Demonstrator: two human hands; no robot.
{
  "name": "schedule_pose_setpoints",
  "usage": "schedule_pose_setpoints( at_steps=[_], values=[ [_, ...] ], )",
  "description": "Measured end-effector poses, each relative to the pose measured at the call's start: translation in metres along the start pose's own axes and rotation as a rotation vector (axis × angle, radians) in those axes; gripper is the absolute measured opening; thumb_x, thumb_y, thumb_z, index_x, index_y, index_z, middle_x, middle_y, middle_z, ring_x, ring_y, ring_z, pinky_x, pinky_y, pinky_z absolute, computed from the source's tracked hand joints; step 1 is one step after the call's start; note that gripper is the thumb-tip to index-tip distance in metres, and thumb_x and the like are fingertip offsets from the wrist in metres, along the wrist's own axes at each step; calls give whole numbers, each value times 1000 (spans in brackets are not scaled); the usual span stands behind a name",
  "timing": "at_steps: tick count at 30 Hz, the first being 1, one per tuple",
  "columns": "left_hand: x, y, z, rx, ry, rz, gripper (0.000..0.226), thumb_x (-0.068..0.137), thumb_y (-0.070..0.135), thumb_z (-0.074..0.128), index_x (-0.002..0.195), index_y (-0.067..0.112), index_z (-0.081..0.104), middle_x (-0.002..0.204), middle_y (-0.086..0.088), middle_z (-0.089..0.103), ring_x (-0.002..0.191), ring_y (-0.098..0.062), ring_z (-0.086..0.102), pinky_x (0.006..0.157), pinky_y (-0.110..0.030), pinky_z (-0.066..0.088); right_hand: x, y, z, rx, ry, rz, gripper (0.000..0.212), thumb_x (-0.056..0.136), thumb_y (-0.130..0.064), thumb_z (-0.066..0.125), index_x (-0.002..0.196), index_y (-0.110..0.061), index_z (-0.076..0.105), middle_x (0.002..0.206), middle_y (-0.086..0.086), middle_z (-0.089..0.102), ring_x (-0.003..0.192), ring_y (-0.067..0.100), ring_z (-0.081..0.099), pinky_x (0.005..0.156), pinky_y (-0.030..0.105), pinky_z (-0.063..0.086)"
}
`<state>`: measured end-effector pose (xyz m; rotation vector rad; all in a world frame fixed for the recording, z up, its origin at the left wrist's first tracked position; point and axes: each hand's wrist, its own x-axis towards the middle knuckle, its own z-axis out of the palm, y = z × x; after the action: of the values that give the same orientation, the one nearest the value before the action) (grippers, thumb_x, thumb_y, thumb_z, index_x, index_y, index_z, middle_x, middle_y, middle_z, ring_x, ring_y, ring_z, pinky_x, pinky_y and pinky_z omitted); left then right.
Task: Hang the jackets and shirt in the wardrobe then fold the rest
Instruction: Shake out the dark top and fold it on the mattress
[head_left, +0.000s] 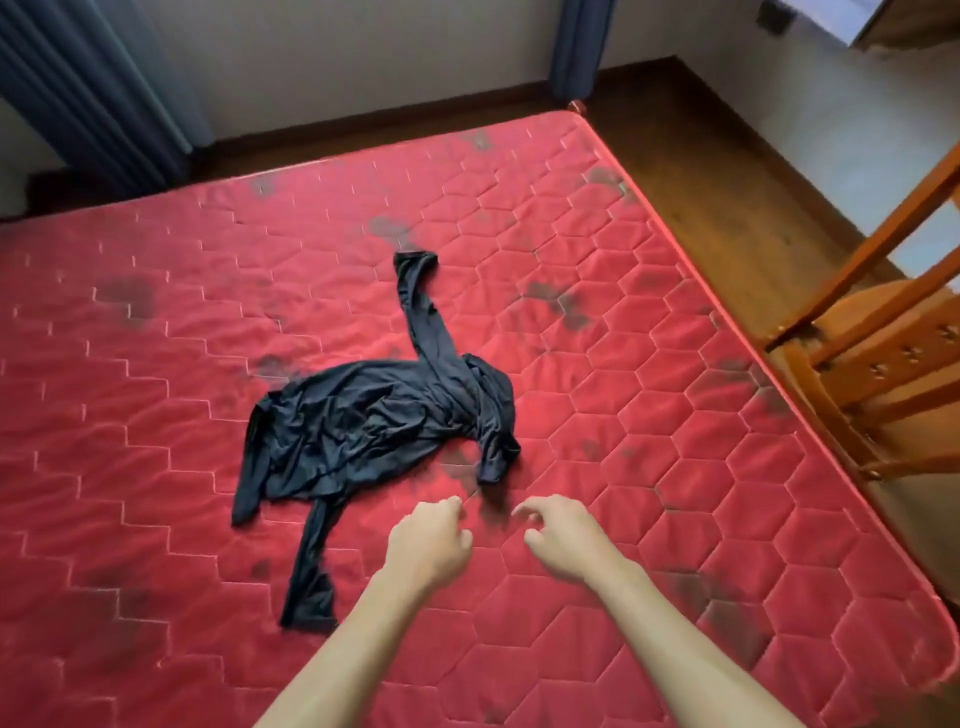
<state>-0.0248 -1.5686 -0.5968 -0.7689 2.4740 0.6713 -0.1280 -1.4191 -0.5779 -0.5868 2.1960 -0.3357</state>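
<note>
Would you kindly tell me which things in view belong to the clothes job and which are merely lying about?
Job: black garment, crumpled on the red mattress; left hand and right hand, both holding nothing.
Lying about: wooden chair beside the mattress; blue curtains.

Crumpled black long-sleeved garment (374, 426) lies on the red mattress (675, 415), one sleeve stretched toward 12 o'clock, another toward 7 o'clock.
</note>
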Motion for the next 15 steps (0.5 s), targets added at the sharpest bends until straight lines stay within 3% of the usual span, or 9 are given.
schedule_pose_setpoints(
  at_steps=[4,6,9,12,15],
  values=[
    [80,-26,59,-21,107,-4,32,91,21,47,120,15,57,119,-7,60,118,-30,52,94,-43,49,99,27,32,32,22,-4,43,91,-14,52,129,-30,63,130,5,62,120,24,58,105,34,43],
    [117,-47,80,17,268,102,36,81,15,42,107,9,66,114,-11,62,116,-34,55,88,-46,53,140,38,50,25,49,-29,46,95,-19,55,139,-30,53,136,7,57,121,27,57,105,38,42],
    [167,-89,93,133,383,147,23,70,6,54,87,4,70,115,-21,66,114,-41,62,80,-48,57,181,46,69,-151,1,-124,67,96,-16,57,154,-33,28,161,11,23,133,31,46,103,42,44],
    [187,-125,99,125,339,43,34,69,-1,69,103,3,70,136,-24,57,124,-40,56,89,-51,52,199,45,78,-402,-86,-210,77,92,-4,55,154,-35,22,165,8,-8,132,32,39,91,40,49],
    [187,-138,104,69,356,34,39,74,-4,68,113,1,70,137,-19,60,117,-37,63,90,-48,55,209,49,86,-496,-63,-220,69,91,-6,57,150,-31,30,163,8,0,125,31,43,84,40,50]
  ],
)
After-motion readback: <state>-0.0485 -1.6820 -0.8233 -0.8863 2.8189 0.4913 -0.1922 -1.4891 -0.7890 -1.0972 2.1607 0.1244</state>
